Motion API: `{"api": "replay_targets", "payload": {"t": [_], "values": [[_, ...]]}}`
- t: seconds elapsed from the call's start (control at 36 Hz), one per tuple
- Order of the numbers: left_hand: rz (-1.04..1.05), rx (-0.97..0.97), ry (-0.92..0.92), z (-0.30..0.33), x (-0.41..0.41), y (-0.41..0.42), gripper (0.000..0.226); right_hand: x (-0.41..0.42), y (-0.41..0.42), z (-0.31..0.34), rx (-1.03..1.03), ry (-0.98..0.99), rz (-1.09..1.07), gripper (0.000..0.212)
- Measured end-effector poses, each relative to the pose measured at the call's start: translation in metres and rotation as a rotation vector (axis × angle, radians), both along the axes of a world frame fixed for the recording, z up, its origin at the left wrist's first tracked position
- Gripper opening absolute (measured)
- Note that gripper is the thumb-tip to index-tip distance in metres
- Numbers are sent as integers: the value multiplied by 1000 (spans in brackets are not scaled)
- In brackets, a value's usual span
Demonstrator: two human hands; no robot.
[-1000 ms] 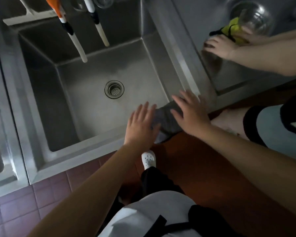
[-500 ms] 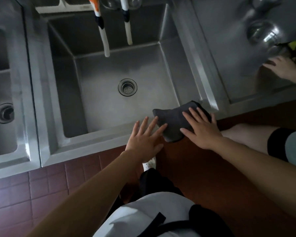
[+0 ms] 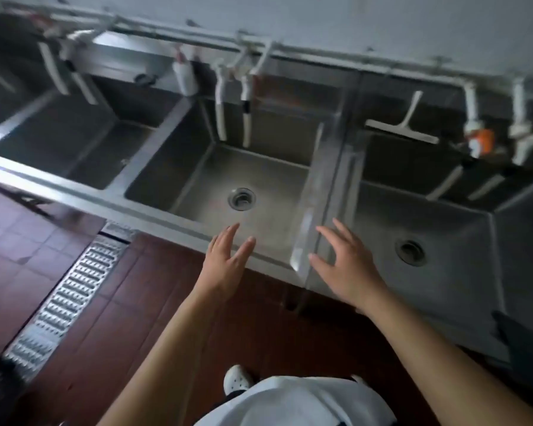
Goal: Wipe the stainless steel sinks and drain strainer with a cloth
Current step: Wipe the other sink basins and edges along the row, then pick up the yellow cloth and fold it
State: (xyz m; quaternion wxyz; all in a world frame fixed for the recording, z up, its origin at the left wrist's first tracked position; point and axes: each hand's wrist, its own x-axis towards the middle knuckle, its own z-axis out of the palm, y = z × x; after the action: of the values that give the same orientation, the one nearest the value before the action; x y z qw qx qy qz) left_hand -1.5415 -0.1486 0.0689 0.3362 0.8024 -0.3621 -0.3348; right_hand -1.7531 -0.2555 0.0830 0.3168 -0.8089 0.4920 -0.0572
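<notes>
A long stainless steel sink unit with three basins in a row is set against the wall above a red tiled floor. A white squeegee is seen leaning at the back of the right basin, and what appears to be a white bottle is hung at the back ledge. A perforated metal drain grate is laid into the floor beside the unit.

we're in a commercial kitchen's wash-up area: a long stainless steel sink bank with several deep basins, rows of white taps on wall pipes, a squeegee, red floor tiles, a metal floor drain grate.
</notes>
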Motion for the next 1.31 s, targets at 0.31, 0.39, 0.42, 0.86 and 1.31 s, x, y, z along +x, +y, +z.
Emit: {"api": "replay_targets", "payload": {"t": [0.31, 0.39, 0.42, 0.86, 1.31], "values": [[570, -302, 54, 41, 183, 167, 48, 270, 105, 44, 128, -217, 384, 56], [663, -331, 107, 41, 224, 190, 61, 322, 109, 46, 136, -218, 433, 55], [687, -333, 117, 41, 237, 195, 62, 339, 109, 45, 137, -219, 447, 55], [887, -129, 25, 55, 531, 201, 62, 697, 82, 34, 312, -311, 568, 51], [1069, -168, 67, 13, 833, 270, 67, 1057, 126, 29, 180, -205, 794, 58]]}}
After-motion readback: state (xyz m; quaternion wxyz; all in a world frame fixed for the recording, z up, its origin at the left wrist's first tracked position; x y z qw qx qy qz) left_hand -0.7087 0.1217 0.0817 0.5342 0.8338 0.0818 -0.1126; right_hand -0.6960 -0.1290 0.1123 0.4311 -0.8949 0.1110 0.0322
